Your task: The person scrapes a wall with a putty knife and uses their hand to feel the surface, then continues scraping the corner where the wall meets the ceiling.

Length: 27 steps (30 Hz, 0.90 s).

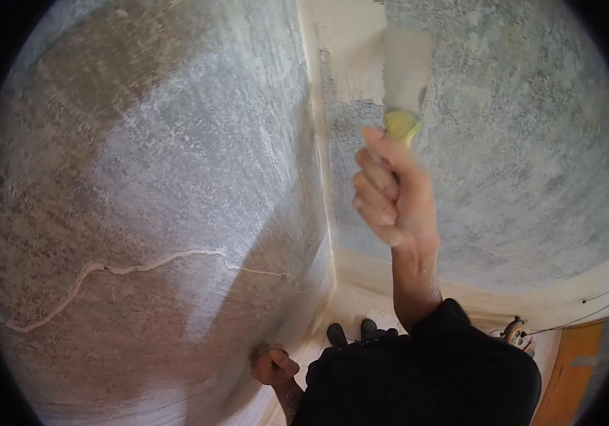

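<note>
My right hand (393, 192) is raised to the right-hand wall, its fingers wrapped round the yellow-green handle of a putty knife (407, 71). The broad blade points up and lies at or against the wall; the exact contact cannot be told. Left of the blade is a smooth cream patch (350, 57), and rough grey wall surface (517, 142) shows to its right. Low beside the left-hand wall (177, 156), my left hand (274, 366) is closed with curled fingers. Whatever it holds, if anything, is hidden.
The two walls meet at a pale corner line (324, 192). A raised light crack line (141, 266) crosses the left wall. Below are dark shoes (350, 332) on a pale floor, a round device (516, 332) with cables, and an orange-brown panel (567, 373) at lower right.
</note>
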{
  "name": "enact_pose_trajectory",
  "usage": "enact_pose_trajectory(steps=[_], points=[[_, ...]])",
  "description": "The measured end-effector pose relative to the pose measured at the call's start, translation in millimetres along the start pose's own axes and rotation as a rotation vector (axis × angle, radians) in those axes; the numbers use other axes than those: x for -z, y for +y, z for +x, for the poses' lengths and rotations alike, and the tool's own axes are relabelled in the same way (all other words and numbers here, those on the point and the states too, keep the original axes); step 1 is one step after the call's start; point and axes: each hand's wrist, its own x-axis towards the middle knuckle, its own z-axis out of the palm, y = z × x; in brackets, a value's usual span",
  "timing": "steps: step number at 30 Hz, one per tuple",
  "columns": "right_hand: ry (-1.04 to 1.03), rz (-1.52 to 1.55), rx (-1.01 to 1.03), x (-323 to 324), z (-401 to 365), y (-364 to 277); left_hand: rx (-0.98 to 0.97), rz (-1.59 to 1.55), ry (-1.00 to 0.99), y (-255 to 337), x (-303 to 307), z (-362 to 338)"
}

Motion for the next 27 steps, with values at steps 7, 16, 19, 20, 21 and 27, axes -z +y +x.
enact_pose_trajectory(steps=[7, 16, 19, 20, 21, 27], points=[[0.111, 0.036, -0.245, 38, -26, 49, 0.012, -0.007, 0.008, -3, -5, 0], [0.108, -0.071, -0.159, 35, -22, 36, -0.013, -0.026, 0.077, -5, -10, 0], [0.028, -0.037, -0.088, 18, -5, 24, 0.013, -0.055, 0.065, -5, -11, -2], [0.032, 0.000, -0.107, 19, -10, 28, 0.004, -0.050, 0.064, -5, -8, -1], [0.031, 0.035, -0.123, 20, -14, 32, -0.008, -0.047, 0.068, -2, -7, 2], [0.116, 0.009, -0.229, 23, -12, 53, 0.047, -0.040, 0.085, 1, -12, 0]])
